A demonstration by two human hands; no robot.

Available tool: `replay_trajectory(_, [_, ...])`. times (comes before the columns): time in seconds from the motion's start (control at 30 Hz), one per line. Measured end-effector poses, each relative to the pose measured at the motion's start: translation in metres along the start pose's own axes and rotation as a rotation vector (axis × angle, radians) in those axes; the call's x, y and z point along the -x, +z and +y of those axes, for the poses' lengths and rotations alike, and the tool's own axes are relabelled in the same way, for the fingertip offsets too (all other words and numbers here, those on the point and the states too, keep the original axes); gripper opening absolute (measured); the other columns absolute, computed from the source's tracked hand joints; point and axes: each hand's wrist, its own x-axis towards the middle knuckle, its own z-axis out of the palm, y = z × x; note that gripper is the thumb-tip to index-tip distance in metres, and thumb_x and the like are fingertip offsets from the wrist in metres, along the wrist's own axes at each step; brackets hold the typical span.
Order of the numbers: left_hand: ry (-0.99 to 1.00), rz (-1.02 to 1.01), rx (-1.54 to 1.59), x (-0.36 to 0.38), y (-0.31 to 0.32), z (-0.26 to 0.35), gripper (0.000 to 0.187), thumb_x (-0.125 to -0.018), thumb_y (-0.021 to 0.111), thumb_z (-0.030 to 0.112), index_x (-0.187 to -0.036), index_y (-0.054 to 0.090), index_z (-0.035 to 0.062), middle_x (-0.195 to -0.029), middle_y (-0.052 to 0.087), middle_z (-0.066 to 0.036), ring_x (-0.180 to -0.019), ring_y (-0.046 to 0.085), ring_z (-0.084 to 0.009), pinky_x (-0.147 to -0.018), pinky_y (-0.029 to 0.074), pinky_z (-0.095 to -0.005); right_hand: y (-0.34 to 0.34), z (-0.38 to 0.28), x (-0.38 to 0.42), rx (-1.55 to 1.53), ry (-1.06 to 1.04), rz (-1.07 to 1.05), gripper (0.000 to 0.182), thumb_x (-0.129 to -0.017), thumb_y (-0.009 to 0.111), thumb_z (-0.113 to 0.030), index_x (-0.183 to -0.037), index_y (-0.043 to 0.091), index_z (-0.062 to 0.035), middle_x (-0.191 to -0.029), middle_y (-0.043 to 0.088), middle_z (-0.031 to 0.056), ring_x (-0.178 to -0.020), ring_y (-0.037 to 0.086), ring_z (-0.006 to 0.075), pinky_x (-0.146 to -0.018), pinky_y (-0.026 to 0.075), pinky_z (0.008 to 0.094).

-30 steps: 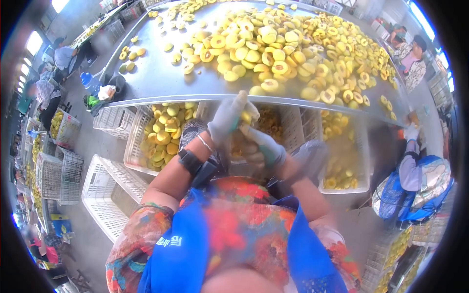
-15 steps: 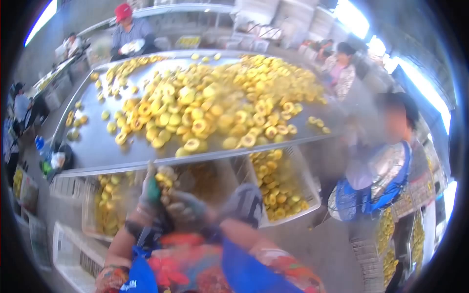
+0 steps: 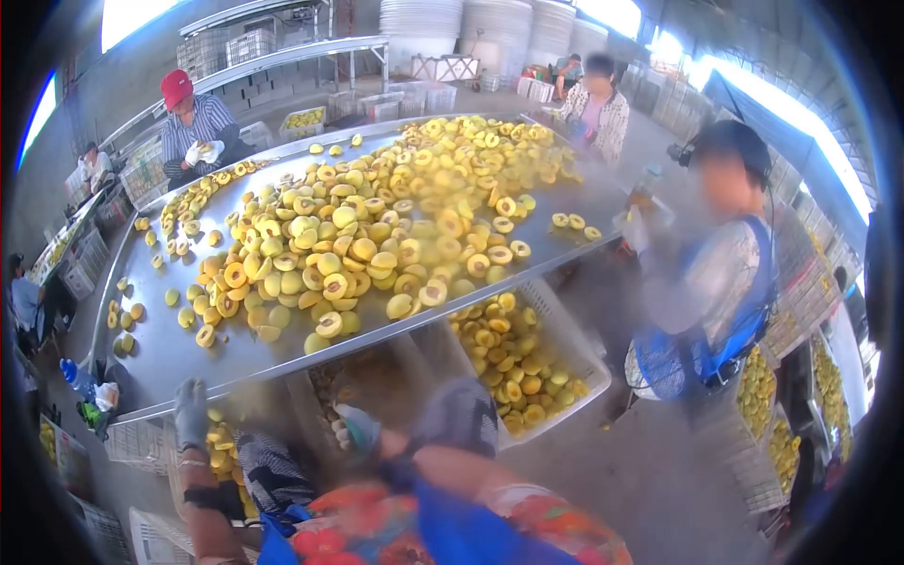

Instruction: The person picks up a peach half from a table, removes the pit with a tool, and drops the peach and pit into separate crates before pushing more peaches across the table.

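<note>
Nearest the camera, the left hand (image 3: 191, 411), in a grey glove, is raised just below the front edge of the long steel desk (image 3: 169, 353); its fingers look loosely extended and hold nothing that shows. The right hand (image 3: 360, 428), also gloved, sits low under that same edge, too blurred to tell whether it grips anything. Below the edge, the white slatted plastic crate of halved yellow peaches (image 3: 565, 363) stands right of the hands. On the desk beyond lies the heap of yellow peach halves (image 3: 367, 240), well spread. Judged from this, a clean reach means lifting over the edge and taking the nearest halves first, not digging into the heap.
</note>
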Motion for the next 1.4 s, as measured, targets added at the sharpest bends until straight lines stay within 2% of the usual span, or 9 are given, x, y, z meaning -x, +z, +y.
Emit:
replay_trajectory(0.27, [0.208, -0.272, 0.248, -0.091, 0.148, 0.021, 0.053, -0.095, 0.054, 0.055, -0.117, 0.059, 0.0071, -0.093, 0.062, -0.013, -0.080, 0.062, -0.0301, -0.068, 0.050, -0.0402, 0.118, 0.006, 0.085, 0.808, -0.667, 0.226, 0.022, -0.102, 0.050, -0.037, -0.104, 0.056, -0.0156, -0.070, 0.054, 0.0019, -0.052, 0.051, 0.0171, -0.046, 0.041, 0.0347])
replay_trajectory(0.33, [-0.008, -0.376, 0.262, -0.121, 0.202, -0.012, 0.057, -0.092, 0.056, 0.057, -0.114, 0.060, 0.0053, -0.089, 0.063, -0.013, -0.082, 0.063, -0.0308, -0.069, 0.050, -0.0400, 0.095, -0.003, 0.068, 1.370, -1.056, 0.450, 0.031, -0.099, 0.055, -0.035, -0.117, 0.056, -0.0089, -0.091, 0.070, 0.0181, -0.079, 0.068, 0.0369, -0.068, 0.052, 0.0420])
replay_trajectory(0.5, [-0.057, -0.354, 0.038, -0.071, 0.135, 0.111, 0.055, -0.085, 0.066, 0.044, -0.121, 0.058, 0.0034, -0.112, 0.068, -0.021, -0.104, 0.066, -0.0376, -0.088, 0.051, -0.0414, -0.083, -0.003, -0.017, 2.622, 0.195, 0.395, 0.044, -0.100, 0.044, -0.032, -0.136, 0.060, -0.0126, -0.139, 0.060, 0.0070, -0.130, 0.055, 0.0242, -0.108, 0.042, 0.0408])
replay_trajectory(0.7, [-0.066, -0.408, 0.139, -0.066, 0.121, 0.121, 0.057, -0.078, 0.069, 0.036, -0.123, 0.055, 0.0030, -0.111, 0.067, -0.022, -0.104, 0.066, -0.0350, -0.088, 0.051, -0.0409, 0.037, 0.003, 0.050, 2.026, -0.181, 0.734, 0.036, -0.095, 0.051, -0.025, -0.123, 0.069, -0.0109, -0.118, 0.071, 0.0107, -0.103, 0.069, 0.0275, -0.087, 0.053, 0.0432])
replay_trajectory(0.83, [-0.063, -0.431, 0.610, -0.095, 0.189, 0.045, 0.049, -0.082, 0.065, 0.032, -0.124, 0.056, 0.0080, -0.110, 0.067, -0.013, -0.098, 0.066, -0.0278, -0.080, 0.053, -0.0406, -0.082, -0.014, -0.020, 2.623, 0.357, -0.013, 0.049, -0.095, 0.046, -0.043, -0.121, 0.068, -0.0081, -0.118, 0.068, 0.0190, -0.105, 0.067, 0.0348, -0.089, 0.052, 0.0468])
replay_trajectory(1.1, [-0.326, -0.354, 1.912, -0.017, 0.144, 0.108, 0.037, -0.098, 0.053, 0.032, -0.122, 0.063, 0.0059, -0.116, 0.067, -0.009, -0.103, 0.064, -0.0210, -0.090, 0.053, -0.0398, 0.067, -0.033, 0.064, 2.296, -1.367, 0.133, 0.019, -0.087, 0.053, -0.012, -0.101, 0.063, -0.0022, -0.099, 0.066, 0.0192, -0.084, 0.062, 0.0387, -0.080, 0.050, 0.0477])
replay_trajectory(1.17, [-0.291, -0.412, 2.027, 0.002, 0.129, 0.118, 0.040, -0.101, 0.050, 0.034, -0.124, 0.058, 0.0026, -0.113, 0.065, -0.009, -0.101, 0.064, -0.0217, -0.093, 0.054, -0.0428, 0.142, -0.020, 0.099, 1.786, -1.239, 0.263, 0.023, -0.100, 0.050, -0.021, -0.113, 0.059, -0.0047, -0.089, 0.062, 0.0083, -0.075, 0.059, 0.0212, -0.070, 0.051, 0.0343])
replay_trajectory(1.2, [-0.163, -0.467, 1.990, 0.007, 0.127, 0.117, 0.039, -0.102, 0.049, 0.034, -0.125, 0.056, 0.0026, -0.115, 0.064, -0.009, -0.103, 0.064, -0.0229, -0.095, 0.055, -0.0449, 0.183, -0.005, 0.122, 1.159, -0.566, 0.399, 0.025, -0.104, 0.047, -0.025, -0.116, 0.058, -0.0058, -0.087, 0.060, 0.0032, -0.078, 0.057, 0.0137, -0.073, 0.050, 0.0274])
replay_trajectory(1.4, [-0.037, -0.425, 1.779, 0.043, 0.090, 0.139, 0.036, -0.106, 0.044, 0.031, -0.124, 0.055, 0.0013, -0.111, 0.063, -0.009, -0.103, 0.063, -0.0211, -0.092, 0.054, -0.0383, 0.188, 0.003, 0.108, 1.270, -0.808, 0.269, 0.027, -0.105, 0.049, -0.029, -0.116, 0.058, -0.0062, -0.074, 0.054, -0.0019, -0.063, 0.050, 0.0064, -0.057, 0.041, 0.0227])
